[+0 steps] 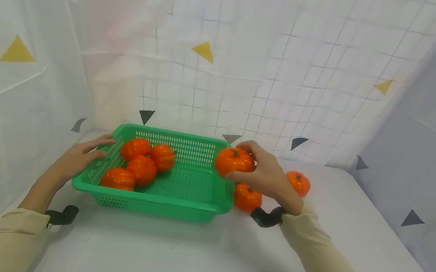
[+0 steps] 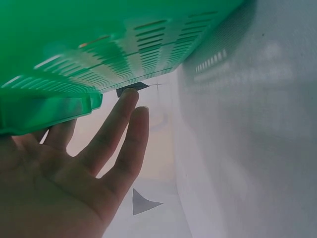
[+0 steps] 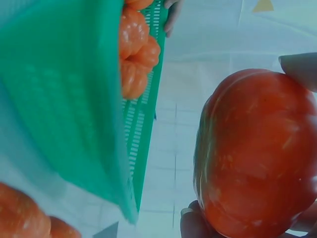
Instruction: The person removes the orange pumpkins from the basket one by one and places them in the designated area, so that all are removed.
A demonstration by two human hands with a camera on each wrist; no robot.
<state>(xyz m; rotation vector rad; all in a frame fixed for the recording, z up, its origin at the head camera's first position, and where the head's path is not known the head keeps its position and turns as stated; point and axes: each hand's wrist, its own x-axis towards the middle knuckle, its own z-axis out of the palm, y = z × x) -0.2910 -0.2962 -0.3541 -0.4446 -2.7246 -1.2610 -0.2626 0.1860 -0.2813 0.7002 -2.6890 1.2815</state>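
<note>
A small orange pumpkin (image 1: pixel 233 162) with a green stem is gripped between the thumb and fingers of my right hand (image 1: pixel 265 175), raised at the right end of a green plastic basket (image 1: pixel 155 198). In the right wrist view the held pumpkin (image 3: pixel 257 153) fills the right side, apart from the basket wall (image 3: pixel 64 94). My left hand (image 1: pixel 80 157) rests against the basket's left rim. Its fingers are extended beside the wall in the left wrist view, where the hand (image 2: pixel 74 178) shows its palm. Several pumpkins (image 1: pixel 142 170) lie in the basket's left half.
Right of the basket, one pumpkin (image 1: pixel 248 199) sits close to its wall, partly under my right hand. Another pumpkin (image 1: pixel 298 183) lies farther right on the white table (image 1: pixel 162 261). White sheeting (image 1: pixel 234 37) with grid lines and triangular patches encloses the back and sides.
</note>
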